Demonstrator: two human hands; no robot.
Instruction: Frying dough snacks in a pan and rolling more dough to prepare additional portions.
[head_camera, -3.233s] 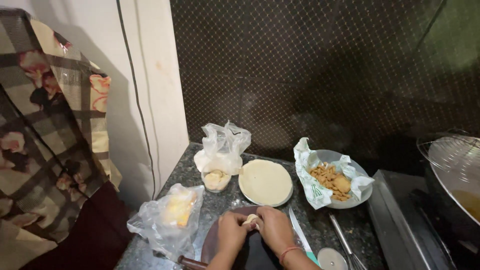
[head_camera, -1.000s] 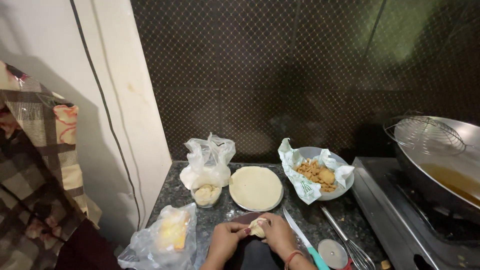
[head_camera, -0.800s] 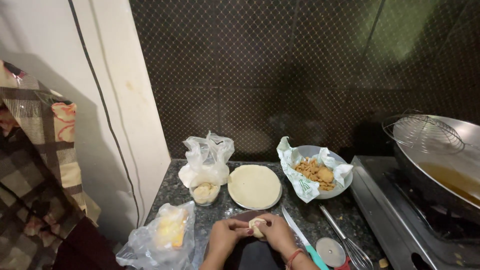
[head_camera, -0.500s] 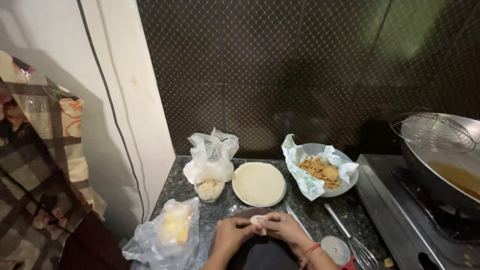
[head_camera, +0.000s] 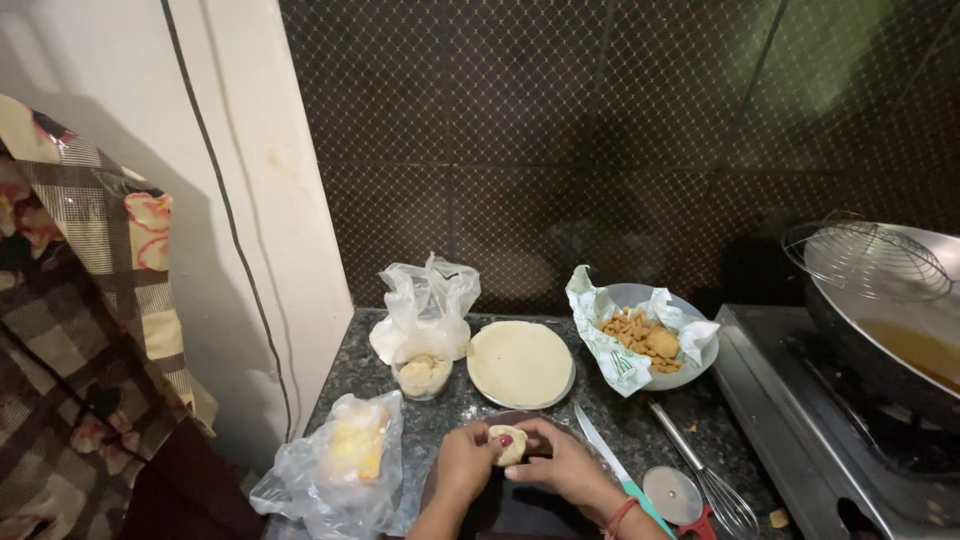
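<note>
Your left hand (head_camera: 462, 462) and right hand (head_camera: 556, 464) pinched a soft pale dough ball (head_camera: 507, 445), fingers closed around it. A flat round rolled dough disc (head_camera: 519, 362) lay just beyond.

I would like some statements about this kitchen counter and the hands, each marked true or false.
1. Both hands, the left hand and the right hand, hold a small piece of dough. True.
2. The plate carries fried snacks. False: it carries flat rolled dough; the snacks lie in the paper-lined bowl.
3. A wire skimmer rests on the frying pan. True.
4. The whisk stands upright in a cup. False: it lies flat on the counter.
</note>
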